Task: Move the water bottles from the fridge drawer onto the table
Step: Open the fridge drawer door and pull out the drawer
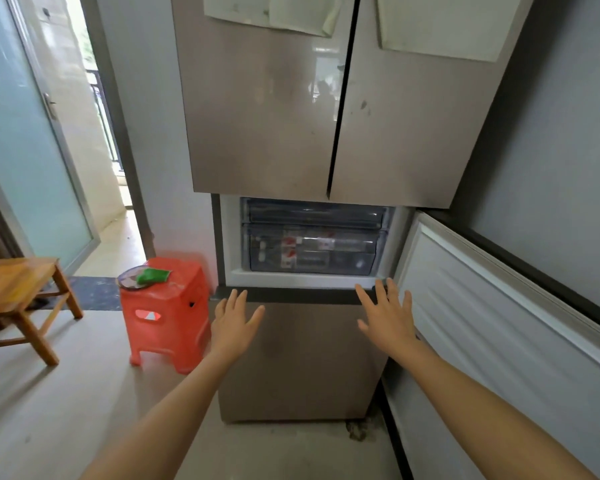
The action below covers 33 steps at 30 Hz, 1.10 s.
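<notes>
Left hand (pixel 236 323) and right hand (pixel 387 313) were spread open, fingers straight, holding nothing. The water bottles (pixel 293 251) lay in the pushed-in fridge drawer (pixel 354 263), above and beyond the fingertips. Risk: the swung door (pixel 499 306), just right of the right fingers, could obstruct drawer travel.

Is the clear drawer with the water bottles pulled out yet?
No, pushed in: the clear drawer sits fully recessed in the fridge; only the compartment door is swung open.

- Grey wall (pixel 551 116) on the right.
- Pale floor (pixel 66 410) with a dark mat (pixel 90 292) near the doorway (pixel 101 202).
- Frosted glass door (pixel 25 150) at left; daylight comes through the open doorway.
- Red plastic stool (pixel 167 317) standing on the floor.
</notes>
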Each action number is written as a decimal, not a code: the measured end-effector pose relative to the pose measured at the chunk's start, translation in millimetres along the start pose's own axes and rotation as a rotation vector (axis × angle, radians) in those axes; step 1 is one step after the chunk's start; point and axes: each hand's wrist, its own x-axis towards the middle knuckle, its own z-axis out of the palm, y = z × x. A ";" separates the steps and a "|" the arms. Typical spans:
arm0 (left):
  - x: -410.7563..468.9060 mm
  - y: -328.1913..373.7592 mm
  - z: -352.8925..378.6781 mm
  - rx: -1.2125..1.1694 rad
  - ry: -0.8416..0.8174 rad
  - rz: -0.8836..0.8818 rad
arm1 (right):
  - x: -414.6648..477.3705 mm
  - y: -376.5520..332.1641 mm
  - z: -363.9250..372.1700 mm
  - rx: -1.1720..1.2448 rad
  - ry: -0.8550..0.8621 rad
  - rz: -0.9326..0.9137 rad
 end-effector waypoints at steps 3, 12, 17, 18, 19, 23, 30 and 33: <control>37.5 -4.3 10.6 -0.032 -0.023 -0.018 | 37.0 -6.8 8.4 -0.007 -0.031 0.004; 126.7 -10.5 43.7 -0.094 -0.116 -0.066 | 116.2 -21.2 41.4 0.097 -0.163 0.054; 149.4 -6.1 73.4 -0.336 -0.162 -0.178 | 141.9 -17.2 62.3 0.202 -0.241 0.072; 155.1 -3.0 78.6 -0.337 -0.167 -0.185 | 150.1 -14.9 65.5 0.223 -0.252 0.073; 161.1 -0.8 83.4 -0.339 -0.168 -0.192 | 158.7 -12.4 69.2 0.238 -0.262 0.068; 188.3 5.7 98.4 -0.445 -0.170 -0.241 | 195.2 -1.3 83.8 0.363 -0.262 0.070; 239.9 32.0 100.9 -1.328 -0.151 -0.810 | 266.6 13.3 81.8 1.568 -0.421 0.632; 260.5 43.7 101.9 -1.457 -0.085 -0.857 | 295.9 25.3 80.1 1.816 -0.428 0.756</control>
